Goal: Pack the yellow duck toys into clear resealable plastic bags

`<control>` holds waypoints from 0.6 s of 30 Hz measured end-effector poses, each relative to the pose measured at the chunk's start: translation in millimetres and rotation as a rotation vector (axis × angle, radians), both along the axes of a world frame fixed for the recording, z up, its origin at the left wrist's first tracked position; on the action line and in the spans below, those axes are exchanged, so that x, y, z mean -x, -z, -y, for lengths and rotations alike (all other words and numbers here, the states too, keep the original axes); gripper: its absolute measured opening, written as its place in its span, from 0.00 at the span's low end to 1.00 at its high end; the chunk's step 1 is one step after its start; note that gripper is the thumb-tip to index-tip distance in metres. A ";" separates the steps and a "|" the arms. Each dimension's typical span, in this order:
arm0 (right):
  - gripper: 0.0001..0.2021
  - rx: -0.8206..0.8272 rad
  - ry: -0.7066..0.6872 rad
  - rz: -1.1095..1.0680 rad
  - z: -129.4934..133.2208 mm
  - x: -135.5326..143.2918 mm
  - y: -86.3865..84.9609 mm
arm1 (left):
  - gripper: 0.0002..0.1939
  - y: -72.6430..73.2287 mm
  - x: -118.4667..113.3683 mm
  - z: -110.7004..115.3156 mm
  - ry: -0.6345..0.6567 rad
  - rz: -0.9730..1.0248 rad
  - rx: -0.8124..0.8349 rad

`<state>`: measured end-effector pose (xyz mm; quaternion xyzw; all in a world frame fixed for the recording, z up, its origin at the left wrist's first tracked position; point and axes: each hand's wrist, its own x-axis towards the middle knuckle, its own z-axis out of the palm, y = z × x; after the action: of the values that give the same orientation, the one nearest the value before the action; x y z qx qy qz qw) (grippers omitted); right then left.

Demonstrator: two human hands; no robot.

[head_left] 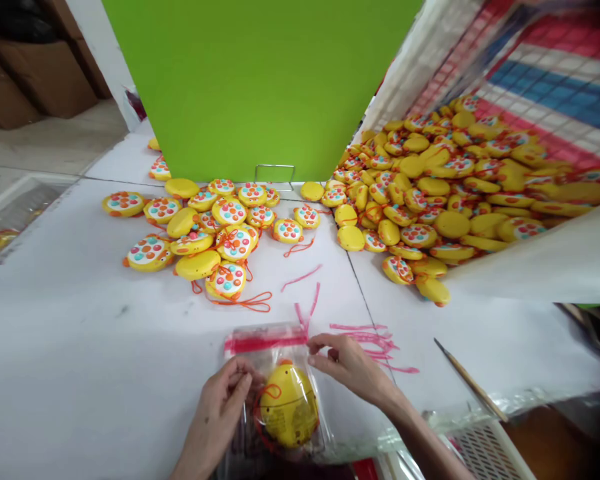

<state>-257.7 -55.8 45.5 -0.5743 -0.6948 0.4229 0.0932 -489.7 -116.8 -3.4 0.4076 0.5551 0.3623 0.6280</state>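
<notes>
A clear plastic bag [320, 427] with a pink band [265, 341] along its top lies at the table's near edge. Inside it is a yellow toy [290, 407], plain back up, with an orange cord loop. My left hand [223, 407] is closed at the bag's left side, thumb and fingers together on the plastic. My right hand [353, 367] has its fingertips pinched at the bag's top right corner, by the end of the band. Thin pink strips [314, 300] rise from beside those fingertips; whether they are held I cannot make out.
Yellow toys with coloured dots [230, 212] lie loose ahead; a larger heap [430, 187] spills from the right. A green board [270, 87] stands behind. Pink strips [375, 343] and a thin wooden-handled tool [470, 380] lie right. A white basket [490, 453] sits below the edge.
</notes>
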 end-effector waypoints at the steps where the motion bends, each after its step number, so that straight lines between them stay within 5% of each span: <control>1: 0.09 0.032 0.006 -0.041 -2.7 4.3 5.3 | 0.12 0.2 -0.5 -0.1 -0.008 -0.001 0.003; 6: 0.05 0.182 0.086 -0.318 -5.4 4.5 29.8 | 0.13 -4.9 -1.9 -1.0 -0.030 0.005 0.011; 11: 0.03 0.143 0.108 -0.398 5.6 -0.9 23.6 | 0.13 -5.6 3.2 2.4 -0.026 -0.087 0.023; 18: 0.07 0.188 0.144 -0.382 12.7 0.7 26.4 | 0.10 2.2 10.0 7.2 -0.092 0.037 0.081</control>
<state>-258.4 -68.5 19.1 -0.5382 -0.5792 0.5789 0.1993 -499.7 -124.0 -5.6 0.3493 0.5756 0.3755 0.6369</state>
